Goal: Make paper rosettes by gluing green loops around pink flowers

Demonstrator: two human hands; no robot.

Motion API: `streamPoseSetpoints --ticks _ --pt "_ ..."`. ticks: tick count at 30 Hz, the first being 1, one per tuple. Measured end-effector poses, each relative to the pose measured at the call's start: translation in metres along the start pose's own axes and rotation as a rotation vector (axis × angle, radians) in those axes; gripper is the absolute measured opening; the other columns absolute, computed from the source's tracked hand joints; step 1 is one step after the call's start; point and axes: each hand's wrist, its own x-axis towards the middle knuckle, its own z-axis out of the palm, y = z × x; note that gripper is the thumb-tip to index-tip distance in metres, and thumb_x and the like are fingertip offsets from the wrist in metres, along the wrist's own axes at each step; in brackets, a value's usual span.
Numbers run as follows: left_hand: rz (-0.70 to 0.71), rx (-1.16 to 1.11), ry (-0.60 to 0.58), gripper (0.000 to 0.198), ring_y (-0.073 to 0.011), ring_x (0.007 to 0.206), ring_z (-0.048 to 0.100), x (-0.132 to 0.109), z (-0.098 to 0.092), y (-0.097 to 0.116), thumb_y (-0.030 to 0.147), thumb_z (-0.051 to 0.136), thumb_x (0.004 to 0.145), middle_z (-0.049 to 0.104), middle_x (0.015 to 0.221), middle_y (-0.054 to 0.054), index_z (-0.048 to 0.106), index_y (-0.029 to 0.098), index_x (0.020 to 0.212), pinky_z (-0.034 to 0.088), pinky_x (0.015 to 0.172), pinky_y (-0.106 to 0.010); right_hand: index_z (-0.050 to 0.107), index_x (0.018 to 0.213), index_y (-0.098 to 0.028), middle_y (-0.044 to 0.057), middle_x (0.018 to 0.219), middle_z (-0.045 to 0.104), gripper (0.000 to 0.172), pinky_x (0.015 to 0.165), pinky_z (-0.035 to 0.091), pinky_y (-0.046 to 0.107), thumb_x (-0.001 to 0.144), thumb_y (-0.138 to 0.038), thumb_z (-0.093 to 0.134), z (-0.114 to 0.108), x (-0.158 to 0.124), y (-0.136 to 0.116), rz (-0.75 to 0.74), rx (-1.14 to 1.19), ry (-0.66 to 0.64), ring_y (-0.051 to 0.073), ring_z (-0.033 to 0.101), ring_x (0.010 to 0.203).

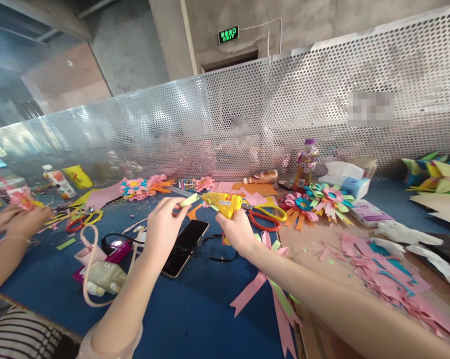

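My right hand point(237, 229) is wrapped round the handle of a yellow glue gun point(225, 202), whose nozzle points left. Pinched in my left hand point(166, 214) is a light green paper strip point(189, 200), close to the nozzle. I cannot tell whether the nozzle touches the strip. Below my hands a black smartphone point(185, 248) lies on the blue table point(210, 309). Just right of the glue gun are scissors point(266, 214) with red and yellow handles. Under my right forearm, partly hidden, lies a flower of pink and green paper strips point(260, 284).
Finished paper flowers point(332, 199) and a drink bottle point(306, 164) stand at back right. Pink paper strips point(389, 279) cover the brown board. Left are a purple device point(118, 253), cables and a co-worker's hands point(30, 219) with a pink flower. A perforated metal partition point(195, 129) closes the back.
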Motion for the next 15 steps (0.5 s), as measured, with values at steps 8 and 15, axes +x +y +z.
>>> streamPoseSetpoints --ticks 8,15 --pt "-0.002 -0.018 0.003 0.014 -0.0130 0.065 0.061 0.0002 0.0011 -0.0028 0.029 0.057 0.081 0.066 0.086 -0.003 0.065 0.019 0.087 0.051 0.064 -0.023 0.050 0.070 -0.019 -0.006 0.050 0.039 0.010 0.035 0.033 0.019 0.068 -0.029 0.049 0.0005 -0.0009 0.0017 -0.015 -0.015 0.005 0.009 0.040 0.040" --pt "0.027 -0.026 0.014 0.013 -0.0134 0.068 0.061 -0.0004 0.0014 -0.0029 0.029 0.058 0.081 0.065 0.087 -0.003 0.065 0.018 0.086 0.051 0.065 -0.023 0.052 0.070 -0.017 -0.006 0.049 0.038 0.010 0.035 0.030 0.020 0.068 -0.026 0.048 0.0017 -0.0021 0.0000 0.005 -0.026 0.003 0.009 0.038 0.039"
